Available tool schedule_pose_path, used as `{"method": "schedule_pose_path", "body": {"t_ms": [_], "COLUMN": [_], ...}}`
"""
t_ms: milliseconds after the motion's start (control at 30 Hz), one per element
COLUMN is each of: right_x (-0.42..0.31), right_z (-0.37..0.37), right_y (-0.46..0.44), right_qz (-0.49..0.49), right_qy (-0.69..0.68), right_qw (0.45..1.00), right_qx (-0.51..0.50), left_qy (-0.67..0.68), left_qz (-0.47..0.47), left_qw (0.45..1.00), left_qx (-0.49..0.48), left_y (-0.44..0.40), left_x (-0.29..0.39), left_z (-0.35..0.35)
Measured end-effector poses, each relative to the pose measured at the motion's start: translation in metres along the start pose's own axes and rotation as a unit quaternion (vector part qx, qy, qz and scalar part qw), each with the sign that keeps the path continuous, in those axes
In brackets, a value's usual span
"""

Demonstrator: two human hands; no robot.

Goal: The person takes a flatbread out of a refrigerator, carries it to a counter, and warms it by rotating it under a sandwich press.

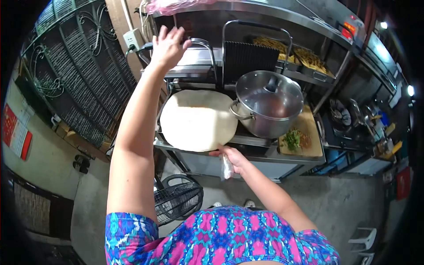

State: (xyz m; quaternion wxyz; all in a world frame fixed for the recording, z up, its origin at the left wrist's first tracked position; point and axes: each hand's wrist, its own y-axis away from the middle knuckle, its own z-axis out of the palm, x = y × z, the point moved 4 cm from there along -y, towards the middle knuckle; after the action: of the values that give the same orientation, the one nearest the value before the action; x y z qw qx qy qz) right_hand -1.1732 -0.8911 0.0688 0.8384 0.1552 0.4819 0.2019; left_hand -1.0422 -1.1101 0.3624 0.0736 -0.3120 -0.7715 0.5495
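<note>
My left hand (pixel 170 47) is raised with its fingers apart, holding nothing. It hovers close to the raised lid handle (pixel 199 42) of a press grill; contact is hard to judge. A large pale flatbread (pixel 198 126) lies over the grill's lower plate, with a browned strip near its far side. At the flatbread's front edge, my right hand (pixel 234 158) is closed on a small clear plastic bag (pixel 227 168), whose contents I cannot make out. Its fingertips are at the bread's rim. To the right stands a steel pot (pixel 265 126) under a glass lid (pixel 269 95).
A second ribbed grill lid (pixel 249 62) stands up behind the pot. Chopped greens (pixel 291 139) lie on a wooden board (pixel 311 148). Trays of fries (pixel 313 61) sit at the back. A black fan (pixel 181 201) stands below, and a stove (pixel 342 117) is at right.
</note>
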Motion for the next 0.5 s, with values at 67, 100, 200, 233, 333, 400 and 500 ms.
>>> {"method": "schedule_pose_path", "body": {"t_ms": [67,100,200,233,333,400,500], "right_x": [0.000,0.000,0.001,0.002,0.004,0.008,0.008], "right_z": [0.003,0.003,0.000,0.001,0.006,0.007,0.008], "right_y": [-0.011,-0.015,-0.021,-0.021,-0.018,-0.017,-0.017], "right_qz": [0.005,-0.011,-0.061,-0.055,-0.070,-0.074,-0.092], "right_qy": [-0.041,-0.043,-0.051,-0.050,-0.063,-0.069,-0.063], "right_qw": [0.999,0.999,0.996,0.997,0.994,0.993,0.992], "right_qx": [0.003,0.010,0.036,0.032,0.054,0.062,0.061], "left_qy": [0.016,0.024,0.054,0.086,0.112,0.100,0.087], "left_qz": [-0.013,-0.007,0.007,0.011,0.026,0.031,0.013], "left_qw": [0.995,0.990,0.963,0.958,0.951,0.953,0.957], "left_qx": [-0.101,-0.142,-0.263,-0.274,-0.287,-0.284,-0.275], "left_y": [0.006,0.008,0.018,0.029,0.067,0.093,0.128], "left_x": [-0.011,-0.011,-0.002,-0.001,0.010,0.020,0.034], "left_z": [0.011,0.010,-0.005,-0.014,-0.036,-0.050,-0.058]}}
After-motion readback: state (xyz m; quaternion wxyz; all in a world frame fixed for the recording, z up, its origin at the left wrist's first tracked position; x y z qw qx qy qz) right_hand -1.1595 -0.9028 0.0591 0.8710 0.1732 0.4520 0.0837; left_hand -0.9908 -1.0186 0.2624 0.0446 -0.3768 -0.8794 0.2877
